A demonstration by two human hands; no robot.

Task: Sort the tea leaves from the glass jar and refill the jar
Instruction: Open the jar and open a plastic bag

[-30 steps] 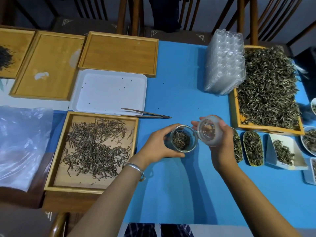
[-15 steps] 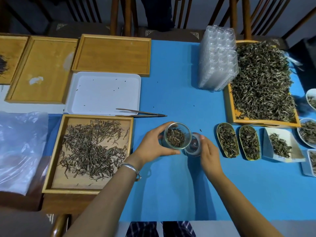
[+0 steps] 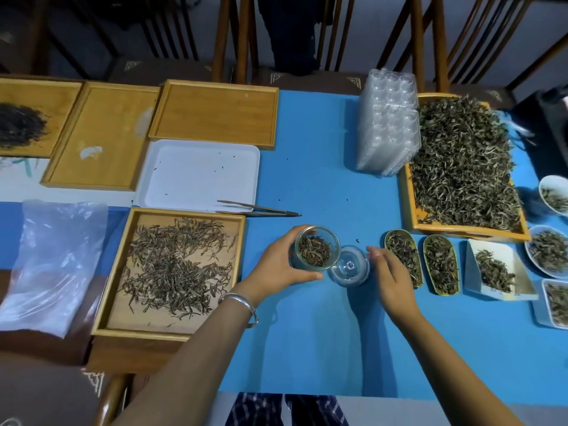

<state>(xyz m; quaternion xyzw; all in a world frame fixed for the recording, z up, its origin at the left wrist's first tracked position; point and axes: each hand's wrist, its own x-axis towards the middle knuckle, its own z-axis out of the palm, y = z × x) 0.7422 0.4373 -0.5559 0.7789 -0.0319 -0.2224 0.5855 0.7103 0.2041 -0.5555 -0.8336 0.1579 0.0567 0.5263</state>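
Left hand [image 3: 276, 265] fingers grasp the open glass jar [image 3: 316, 247]; right hand [image 3: 392, 276] fingers, seemingly released, beside the lid [image 3: 349, 265].

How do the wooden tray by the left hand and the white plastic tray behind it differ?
The wooden tray is light wood with raised walls; the white plastic tray is white with a low rim and rounded corners. The wooden tray holds a spread layer of tea leaves; the white plastic tray holds only scattered specks. Both are rectangular and lie flat, the tweezers lying where they meet.
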